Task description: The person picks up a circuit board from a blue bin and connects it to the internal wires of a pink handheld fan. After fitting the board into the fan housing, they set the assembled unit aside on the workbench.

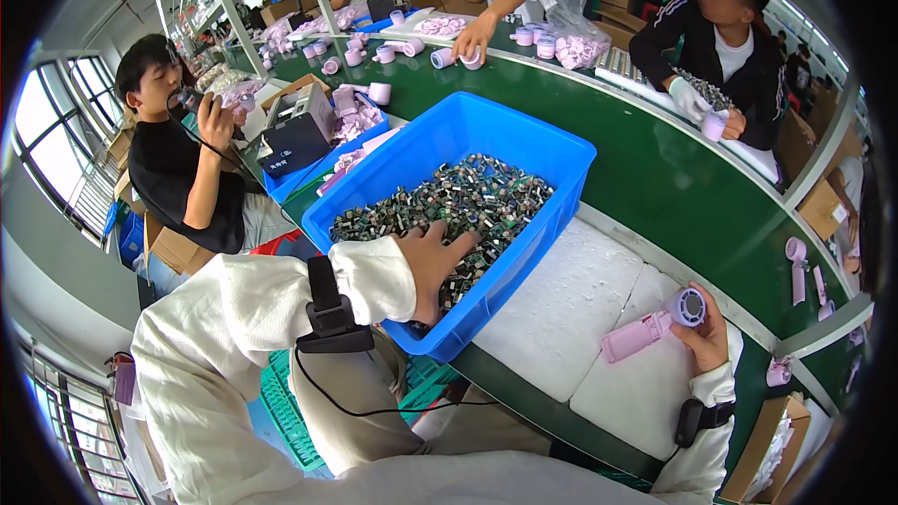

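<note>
A blue plastic bin [552, 168] stands before me, filled with a heap of small green circuit boards with metal parts [486, 192]. Inside its near left side, my left hand [432, 257] lies on the heap, fingers spread, palm down. The fingertips touch the boards, and no board shows in its grip. On the right, my right hand [708, 341] is closed around the round head of a pink handheld fan [638, 337]. The fan's flat handle points left, over white foam sheets [552, 318], and its grille faces up.
Left of the bin, a blue tray [369, 117] holds pink parts beside a dark box [297, 136]. A green conveyor belt [673, 187] curves behind, with pink fan parts along it. Several co-workers sit around it. A metal post [828, 154] rises at the right.
</note>
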Demonstrator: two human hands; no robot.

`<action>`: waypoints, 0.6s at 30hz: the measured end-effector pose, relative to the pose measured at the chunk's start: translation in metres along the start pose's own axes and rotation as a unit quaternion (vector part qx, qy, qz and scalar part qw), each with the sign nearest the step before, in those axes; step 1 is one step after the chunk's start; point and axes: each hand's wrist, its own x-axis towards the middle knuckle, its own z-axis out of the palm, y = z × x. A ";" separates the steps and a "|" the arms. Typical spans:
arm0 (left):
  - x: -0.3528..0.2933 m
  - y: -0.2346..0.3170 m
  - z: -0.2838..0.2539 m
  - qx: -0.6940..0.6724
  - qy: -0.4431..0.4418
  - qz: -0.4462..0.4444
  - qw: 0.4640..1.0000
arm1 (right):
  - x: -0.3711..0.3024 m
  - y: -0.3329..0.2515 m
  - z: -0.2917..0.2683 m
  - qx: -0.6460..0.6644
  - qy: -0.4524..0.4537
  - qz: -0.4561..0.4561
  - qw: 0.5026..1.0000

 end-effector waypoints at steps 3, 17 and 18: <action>0.005 0.001 -0.001 -0.002 -0.014 0.001 1.000 | -0.002 -0.001 -0.001 -0.004 0.009 0.001 1.000; -0.004 -0.005 0.006 0.090 0.063 0.063 0.992 | -0.004 -0.003 -0.001 -0.004 0.014 0.008 1.000; -0.004 -0.004 0.003 0.089 0.061 0.061 0.992 | -0.003 -0.003 -0.001 -0.004 0.012 0.010 1.000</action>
